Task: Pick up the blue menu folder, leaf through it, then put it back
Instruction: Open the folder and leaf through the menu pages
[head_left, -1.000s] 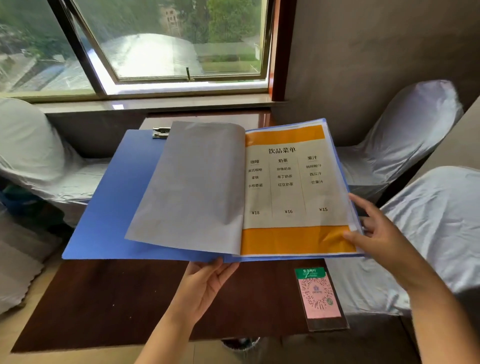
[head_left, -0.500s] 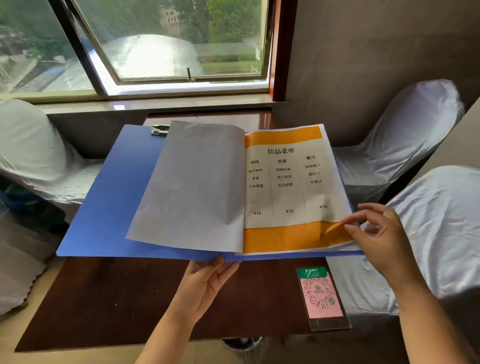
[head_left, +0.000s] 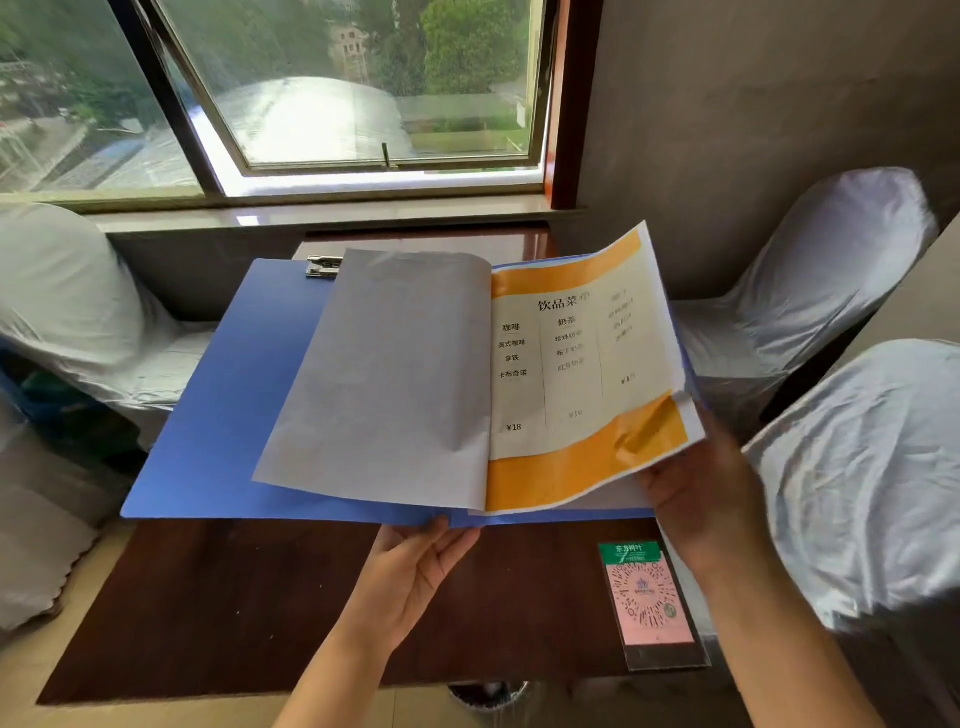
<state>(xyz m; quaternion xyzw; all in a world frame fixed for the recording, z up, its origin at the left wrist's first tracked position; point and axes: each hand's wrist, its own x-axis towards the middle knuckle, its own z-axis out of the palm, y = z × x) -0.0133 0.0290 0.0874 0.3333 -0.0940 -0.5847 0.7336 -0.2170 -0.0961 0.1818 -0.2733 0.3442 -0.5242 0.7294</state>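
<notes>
The blue menu folder (head_left: 218, 415) lies open in the air above the dark wooden table (head_left: 234, 597). My left hand (head_left: 415, 577) holds it from underneath near the spine, at its near edge. A blank grey page (head_left: 379, 379) lies turned over to the left. On the right, the orange-and-white drinks page (head_left: 576, 374) is lifted and curling upward. My right hand (head_left: 696, 488) grips that page at its lower right corner, with the fingers hidden under it. A metal clip (head_left: 323, 266) shows at the folder's far edge.
A pink QR-code card (head_left: 649, 603) in a clear sleeve lies on the table's near right corner. Chairs in white covers stand at the left (head_left: 67, 312) and right (head_left: 831, 270), with another (head_left: 872, 467) nearer. A window and sill lie beyond the table.
My right hand has pinched the drinks page's lower right corner and raised it, so the page now curls up off the folder. The left hand has stayed under the spine.
</notes>
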